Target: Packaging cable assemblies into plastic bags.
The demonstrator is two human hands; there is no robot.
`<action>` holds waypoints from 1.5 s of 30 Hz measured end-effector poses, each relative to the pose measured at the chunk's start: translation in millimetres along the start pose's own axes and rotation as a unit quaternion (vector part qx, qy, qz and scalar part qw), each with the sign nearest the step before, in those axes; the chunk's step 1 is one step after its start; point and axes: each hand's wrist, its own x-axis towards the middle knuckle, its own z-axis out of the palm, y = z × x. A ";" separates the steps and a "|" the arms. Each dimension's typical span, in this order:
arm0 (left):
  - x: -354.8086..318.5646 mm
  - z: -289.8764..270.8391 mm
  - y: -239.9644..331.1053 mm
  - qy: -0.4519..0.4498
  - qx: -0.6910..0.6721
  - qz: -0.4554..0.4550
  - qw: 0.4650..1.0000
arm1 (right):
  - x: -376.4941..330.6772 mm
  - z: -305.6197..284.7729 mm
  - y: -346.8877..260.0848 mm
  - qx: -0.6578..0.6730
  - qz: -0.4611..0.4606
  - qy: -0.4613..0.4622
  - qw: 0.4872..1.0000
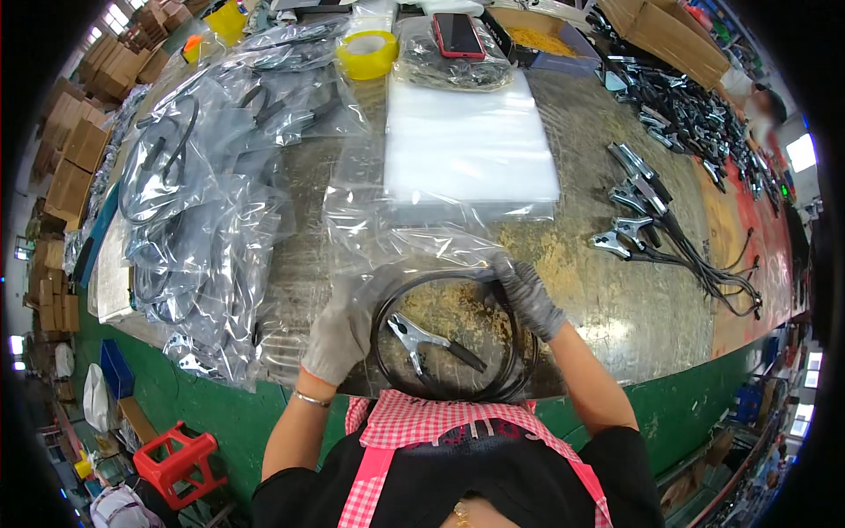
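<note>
Close in front of me, at the table's near edge, is a coiled black cable (377, 339) with a silver spring clamp (414, 333) lying inside its loop; the clamp has a black grip. My right hand (531, 299), in a grey glove, is closed around the upper right of the coil. My left hand (337, 333), in a pale glove, is closed at the near left edge of a clear plastic bag (414, 238); its fingertips are partly hidden by the film. The top of the coil lies at the bag's near edge, overlapped by the film.
Beyond the bag lies a stack of clear bags (471, 141). Filled bags (202, 255) are heaped at left. Clamps with cables (647, 207) lie at right, before a larger clamp pile (695, 132). Yellow tape (367, 55) and a phone (459, 35) are at the back.
</note>
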 end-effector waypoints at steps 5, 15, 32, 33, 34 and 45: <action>-7.3 24.2 -0.4 0.082 -0.038 0.052 0.995 | -13.0 1.3 -9.8 0.353 0.254 0.047 0.899; 34.5 52.1 16.4 0.066 -0.500 -0.208 0.838 | -26.3 21.0 -8.1 0.311 0.131 0.199 0.920; 2.6 59.8 48.6 -0.018 -0.058 -0.111 0.992 | -55.7 4.9 0.8 0.439 0.223 0.246 0.835; 9.0 65.5 42.6 0.026 -0.275 -0.242 0.930 | -50.4 8.0 -2.5 0.460 0.252 0.242 0.816; 14.7 69.3 36.4 0.133 -0.469 -0.347 0.801 | -45.5 11.1 -5.7 0.483 0.280 0.235 0.796; -21.8 48.3 61.7 0.118 -0.477 -0.352 0.796 | -50.7 3.4 18.4 0.404 0.142 0.312 0.848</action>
